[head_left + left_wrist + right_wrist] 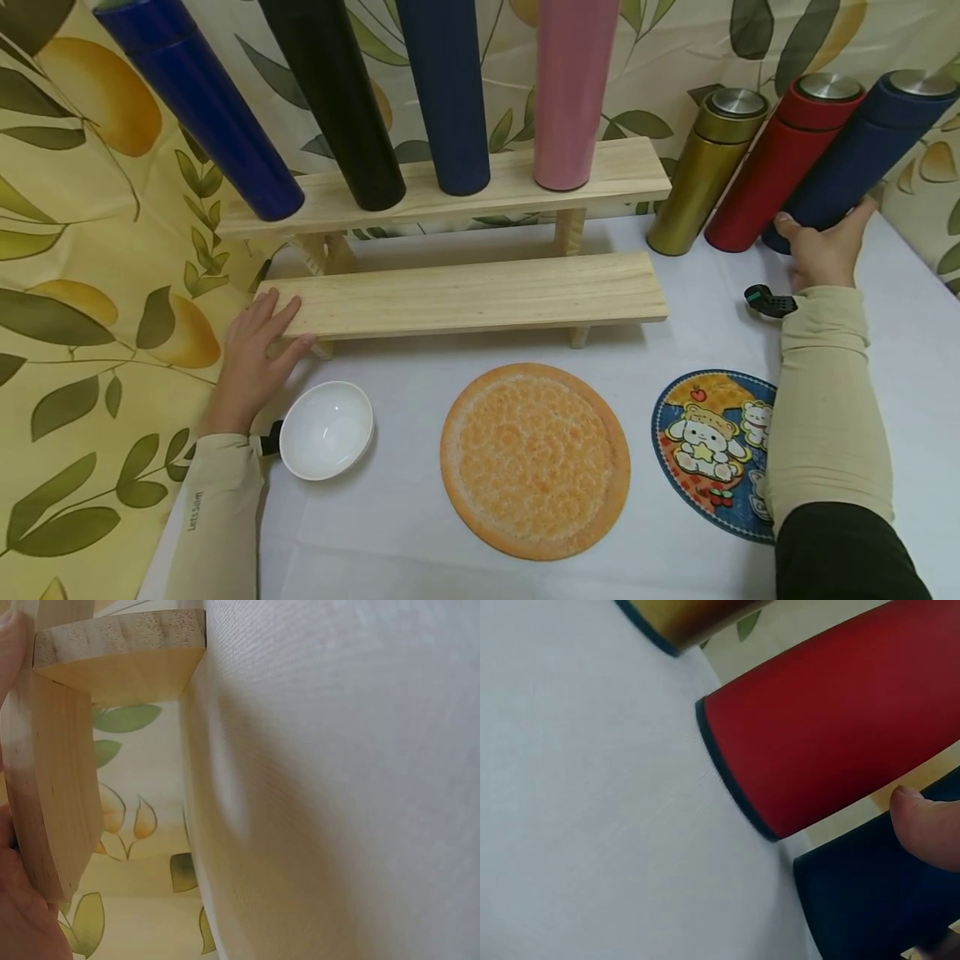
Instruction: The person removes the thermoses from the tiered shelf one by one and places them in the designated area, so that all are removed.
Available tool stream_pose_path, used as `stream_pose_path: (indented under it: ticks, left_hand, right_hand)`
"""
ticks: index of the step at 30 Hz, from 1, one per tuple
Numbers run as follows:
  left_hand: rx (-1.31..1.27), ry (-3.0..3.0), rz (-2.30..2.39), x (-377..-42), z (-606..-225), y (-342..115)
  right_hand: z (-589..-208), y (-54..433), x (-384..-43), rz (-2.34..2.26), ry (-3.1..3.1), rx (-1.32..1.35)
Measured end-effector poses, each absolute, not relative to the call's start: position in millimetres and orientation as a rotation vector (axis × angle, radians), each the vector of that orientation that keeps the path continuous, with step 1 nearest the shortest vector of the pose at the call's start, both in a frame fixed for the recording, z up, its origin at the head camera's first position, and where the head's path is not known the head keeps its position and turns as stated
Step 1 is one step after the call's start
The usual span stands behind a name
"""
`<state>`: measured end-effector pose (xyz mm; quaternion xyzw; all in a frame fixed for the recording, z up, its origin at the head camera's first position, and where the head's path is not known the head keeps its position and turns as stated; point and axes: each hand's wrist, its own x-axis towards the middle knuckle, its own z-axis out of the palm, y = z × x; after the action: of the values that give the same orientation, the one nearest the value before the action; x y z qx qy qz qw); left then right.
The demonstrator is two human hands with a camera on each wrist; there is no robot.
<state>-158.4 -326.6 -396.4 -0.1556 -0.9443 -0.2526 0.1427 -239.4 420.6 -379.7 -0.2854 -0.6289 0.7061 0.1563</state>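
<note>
My right hand [828, 246] grips a dark blue thermos bottle [862, 150] low near its base, at the right end of a row. In the right wrist view the thumb [926, 829] lies along the blue bottle's side, close to a red thermos bottle [832, 720]. A gold thermos bottle [693, 183] stands left of the red one. My left hand [258, 358] rests with spread fingers on the left end of the lower wooden shelf [472, 292]. Seen from the left wrist, the shelf's leg [120, 656] meets the white cloth.
Along the upper wooden shelf [510, 171] stand a glossy blue bottle [217, 117], a black bottle [337, 108], a navy bottle [450, 100] and a pink bottle [573, 92]. A white bowl [326, 429], a round bread-patterned mat [536, 458] and a cartoon mat [697, 442] lie in front.
</note>
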Motion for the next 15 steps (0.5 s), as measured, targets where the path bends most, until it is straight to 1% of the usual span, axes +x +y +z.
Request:
stream_pose_path:
  ticks: [9,15]
  left_hand:
    - [-0.445,-2.729,-0.746,-157,-399,-325]
    - [-0.447,-2.713,-0.749,-154,-401,-326]
  right_hand:
    - [-376,423,-235,2.038,-1.806,-0.844]
    - [-361,414,-231,2.013,-1.744,-0.759]
